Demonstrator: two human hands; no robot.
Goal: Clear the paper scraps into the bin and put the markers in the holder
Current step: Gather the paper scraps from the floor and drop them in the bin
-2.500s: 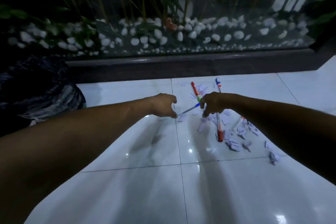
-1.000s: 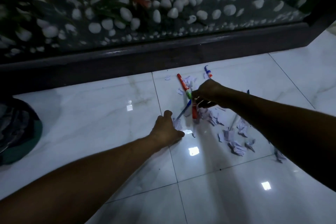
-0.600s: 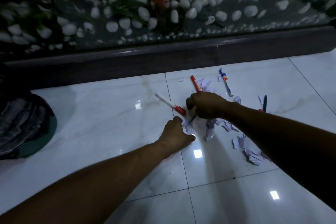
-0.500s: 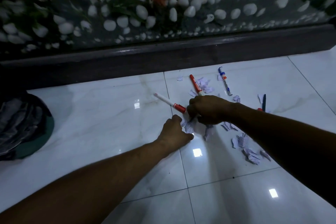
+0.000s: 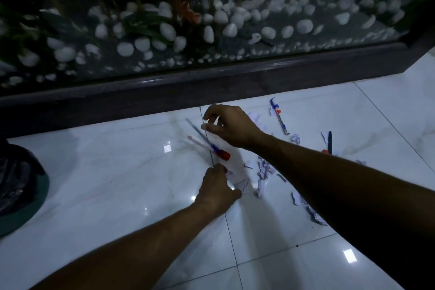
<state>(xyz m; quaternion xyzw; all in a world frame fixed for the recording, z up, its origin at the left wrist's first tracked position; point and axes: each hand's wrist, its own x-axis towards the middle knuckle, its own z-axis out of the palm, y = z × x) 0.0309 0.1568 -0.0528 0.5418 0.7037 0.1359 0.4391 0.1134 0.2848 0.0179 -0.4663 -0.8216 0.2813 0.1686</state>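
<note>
A dim, blue-tinted view with dark corners. The glossy white tiled floor [image 5: 117,183] carries small bright glare spots from overhead lights, nearest the left hand [image 5: 215,192]. The right hand [image 5: 231,126] and the pens [image 5: 207,142] below it are motion-blurred. Floor lines bow near the edges.

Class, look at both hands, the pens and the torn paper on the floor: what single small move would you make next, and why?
Probably close the left hand on the paper scraps at its fingertips. The right hand hovers open above two pens lying together, apparently just set aside, so the loose paper nearest the left hand is the easy gain.
</note>
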